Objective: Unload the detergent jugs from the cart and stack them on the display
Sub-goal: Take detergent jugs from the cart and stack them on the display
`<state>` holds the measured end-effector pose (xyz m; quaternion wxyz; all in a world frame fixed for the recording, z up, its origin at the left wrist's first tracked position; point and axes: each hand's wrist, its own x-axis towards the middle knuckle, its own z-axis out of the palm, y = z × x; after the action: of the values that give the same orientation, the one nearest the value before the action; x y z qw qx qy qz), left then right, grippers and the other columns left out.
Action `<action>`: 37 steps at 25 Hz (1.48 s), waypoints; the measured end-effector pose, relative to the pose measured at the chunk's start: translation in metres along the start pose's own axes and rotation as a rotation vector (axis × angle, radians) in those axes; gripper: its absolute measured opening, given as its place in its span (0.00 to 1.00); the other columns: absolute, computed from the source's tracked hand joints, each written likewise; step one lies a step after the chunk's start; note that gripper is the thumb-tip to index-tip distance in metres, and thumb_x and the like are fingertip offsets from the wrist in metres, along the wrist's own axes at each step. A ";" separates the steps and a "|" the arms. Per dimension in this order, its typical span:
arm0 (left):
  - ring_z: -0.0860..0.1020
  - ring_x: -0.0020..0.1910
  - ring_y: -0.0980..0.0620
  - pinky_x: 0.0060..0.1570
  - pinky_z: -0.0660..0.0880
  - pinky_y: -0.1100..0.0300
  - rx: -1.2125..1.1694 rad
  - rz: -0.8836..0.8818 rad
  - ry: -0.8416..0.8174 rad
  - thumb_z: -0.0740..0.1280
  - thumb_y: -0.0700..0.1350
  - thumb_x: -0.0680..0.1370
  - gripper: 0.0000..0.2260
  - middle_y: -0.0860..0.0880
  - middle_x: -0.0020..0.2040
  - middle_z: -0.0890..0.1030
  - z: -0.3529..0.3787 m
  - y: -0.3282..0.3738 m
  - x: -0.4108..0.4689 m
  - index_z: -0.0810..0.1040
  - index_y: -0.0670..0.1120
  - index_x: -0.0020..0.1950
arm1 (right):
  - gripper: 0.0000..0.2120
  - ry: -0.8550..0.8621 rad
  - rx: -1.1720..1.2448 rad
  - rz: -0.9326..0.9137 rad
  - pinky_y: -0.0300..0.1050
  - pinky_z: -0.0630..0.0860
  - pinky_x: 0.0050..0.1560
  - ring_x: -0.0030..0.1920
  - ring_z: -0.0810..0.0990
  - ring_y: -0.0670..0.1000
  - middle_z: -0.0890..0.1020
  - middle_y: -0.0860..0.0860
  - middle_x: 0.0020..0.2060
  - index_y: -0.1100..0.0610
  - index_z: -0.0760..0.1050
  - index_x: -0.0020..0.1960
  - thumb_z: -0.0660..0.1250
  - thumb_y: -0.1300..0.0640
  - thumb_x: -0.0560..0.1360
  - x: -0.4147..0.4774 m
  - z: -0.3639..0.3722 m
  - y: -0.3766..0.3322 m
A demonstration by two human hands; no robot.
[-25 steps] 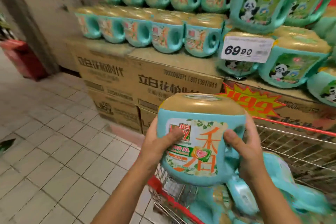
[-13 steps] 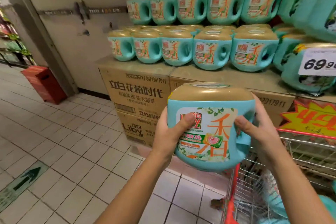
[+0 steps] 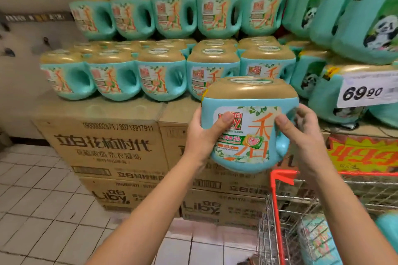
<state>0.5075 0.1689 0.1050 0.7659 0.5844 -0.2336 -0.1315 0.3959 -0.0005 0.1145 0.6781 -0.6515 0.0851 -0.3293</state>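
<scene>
Head cam had both hands wrapped round one teal Liby detergent jug (image 3: 247, 127), held upright in the air in front of the display, above the cart's front corner and not resting on any of the stock. On the jug's left side the left hand (image 3: 200, 135) gripped it with the thumb laid across the label. Over on the handle side the right hand (image 3: 301, 133) gripped too, thumb on the label, fingers curled round the back where I couldn't really see them. The display was pretty loaded: a front row (image 3: 159, 77) of the same gold-capped jugs sat on the cardboard cartons (image 3: 103, 142), more rows behind it, and a second tier (image 3: 174, 13) up at the back, with panda-label jugs (image 3: 366, 28) off to the right by the 69.90 price tag (image 3: 366, 90). A bare strip of carton top ran along in front of the front row, so my guess was this one could land there. Down at bottom right the red wire cart (image 3: 274, 200) had at least one more teal jug (image 3: 316, 241) lying in it, with the rest of the basket cut off. I'd call it well underway but not finished.
</scene>
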 end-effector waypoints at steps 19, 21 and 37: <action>0.78 0.60 0.56 0.59 0.78 0.54 0.306 0.043 -0.072 0.74 0.73 0.53 0.49 0.50 0.64 0.76 0.051 -0.074 0.166 0.66 0.54 0.69 | 0.47 0.236 -0.426 -0.027 0.50 0.72 0.66 0.66 0.74 0.47 0.76 0.47 0.65 0.42 0.64 0.71 0.80 0.41 0.57 0.128 -0.049 0.056; 0.80 0.56 0.58 0.54 0.80 0.56 0.254 0.018 -0.063 0.75 0.69 0.54 0.45 0.48 0.63 0.77 0.053 -0.075 0.164 0.68 0.51 0.65 | 0.48 0.317 -0.448 -0.010 0.54 0.70 0.68 0.67 0.72 0.49 0.74 0.49 0.66 0.44 0.63 0.72 0.80 0.39 0.56 0.128 -0.048 0.062; 0.71 0.65 0.58 0.67 0.70 0.53 0.407 0.087 0.033 0.71 0.52 0.76 0.26 0.51 0.69 0.72 0.055 -0.082 0.141 0.68 0.49 0.72 | 0.13 0.610 -0.537 0.112 0.32 0.72 0.48 0.47 0.77 0.41 0.79 0.47 0.50 0.55 0.75 0.60 0.68 0.56 0.76 0.067 -0.029 0.074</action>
<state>0.6055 0.0329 0.0670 0.6408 0.7184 -0.2677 -0.0389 0.4569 -0.0667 0.0625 0.4445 -0.6723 0.4006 -0.4358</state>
